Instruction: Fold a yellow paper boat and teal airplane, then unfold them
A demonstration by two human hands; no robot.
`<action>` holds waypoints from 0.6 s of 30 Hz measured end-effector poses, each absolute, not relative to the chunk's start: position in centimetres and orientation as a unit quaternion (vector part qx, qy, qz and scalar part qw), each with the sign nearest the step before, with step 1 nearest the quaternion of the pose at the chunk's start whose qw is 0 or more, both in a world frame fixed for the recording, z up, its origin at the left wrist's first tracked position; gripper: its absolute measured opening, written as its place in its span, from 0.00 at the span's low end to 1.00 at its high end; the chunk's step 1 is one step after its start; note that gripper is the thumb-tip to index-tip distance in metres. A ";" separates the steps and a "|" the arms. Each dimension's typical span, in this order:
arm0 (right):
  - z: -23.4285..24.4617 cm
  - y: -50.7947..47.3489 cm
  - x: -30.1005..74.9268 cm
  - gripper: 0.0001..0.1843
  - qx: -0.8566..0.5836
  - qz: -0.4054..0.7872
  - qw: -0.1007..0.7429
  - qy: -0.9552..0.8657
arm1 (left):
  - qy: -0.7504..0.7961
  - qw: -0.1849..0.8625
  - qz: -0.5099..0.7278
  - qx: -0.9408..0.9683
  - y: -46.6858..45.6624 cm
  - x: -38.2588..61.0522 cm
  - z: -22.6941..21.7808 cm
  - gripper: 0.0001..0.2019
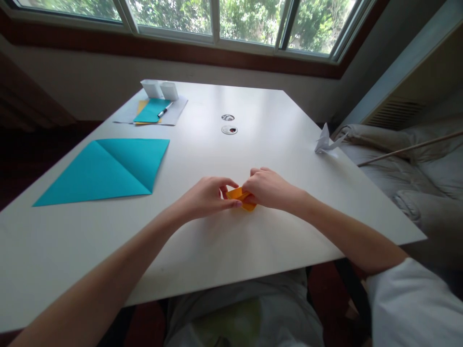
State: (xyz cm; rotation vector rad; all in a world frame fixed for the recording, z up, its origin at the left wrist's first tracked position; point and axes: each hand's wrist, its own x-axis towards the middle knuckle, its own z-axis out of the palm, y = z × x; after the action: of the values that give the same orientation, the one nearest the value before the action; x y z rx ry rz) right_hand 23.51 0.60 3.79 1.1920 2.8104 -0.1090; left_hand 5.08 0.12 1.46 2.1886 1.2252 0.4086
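Note:
A small folded piece of orange paper (240, 196) lies on the white table (231, 241) near its front edge. My left hand (208, 196) pinches its left side with thumb and fingers curled. My right hand (267, 188) is closed over its right side, fingers bent down on the paper. Most of the orange piece is hidden between the two hands.
A large blue sheet (108, 169) with diagonal creases lies at the left. Further back are sheets of paper with a pen (164, 110) and two white cups (160, 89). A white paper crane (325, 141) stands at the right edge. Two round holes (229, 124) sit mid-table.

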 end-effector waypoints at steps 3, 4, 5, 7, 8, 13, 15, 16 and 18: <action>3.9 0.5 23.1 0.08 0.403 -0.025 0.064 0.912 | 0.456 0.305 0.140 0.824 0.2 4.9 1.5 0.26; 3.9 0.4 23.0 0.08 0.406 -0.021 0.068 0.911 | 0.455 0.310 0.137 0.823 0.2 4.9 1.4 0.26; 3.8 0.3 23.0 0.09 0.408 -0.015 0.070 0.910 | 0.457 0.314 0.136 0.821 0.2 5.0 1.4 0.25; 3.7 0.0 23.0 0.10 0.414 -0.003 0.069 0.908 | 0.463 0.317 0.138 0.816 0.1 5.1 1.3 0.24; 3.6 -0.1 23.0 0.10 0.417 0.002 0.067 0.906 | 0.465 0.318 0.141 0.814 0.0 5.2 1.2 0.23; 3.4 -0.1 23.3 0.10 0.425 -0.004 0.064 0.903 | 0.472 0.319 0.147 0.809 -0.1 5.5 0.8 0.22; 3.5 0.1 23.3 0.10 0.418 -0.018 0.068 0.906 | 0.474 0.320 0.145 0.807 -0.1 5.6 0.7 0.21; 3.5 0.3 23.2 0.09 0.413 -0.024 0.070 0.908 | 0.474 0.320 0.145 0.807 0.0 5.6 0.7 0.21; 3.7 0.6 23.2 0.09 0.406 -0.036 0.070 0.910 | 0.472 0.321 0.148 0.807 -0.1 5.8 0.7 0.21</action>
State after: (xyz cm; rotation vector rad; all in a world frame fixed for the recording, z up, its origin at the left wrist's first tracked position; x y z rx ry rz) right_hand 23.18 0.60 3.71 1.2218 2.7393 -0.1098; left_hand 5.75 -0.05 0.69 2.1211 1.2411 0.3886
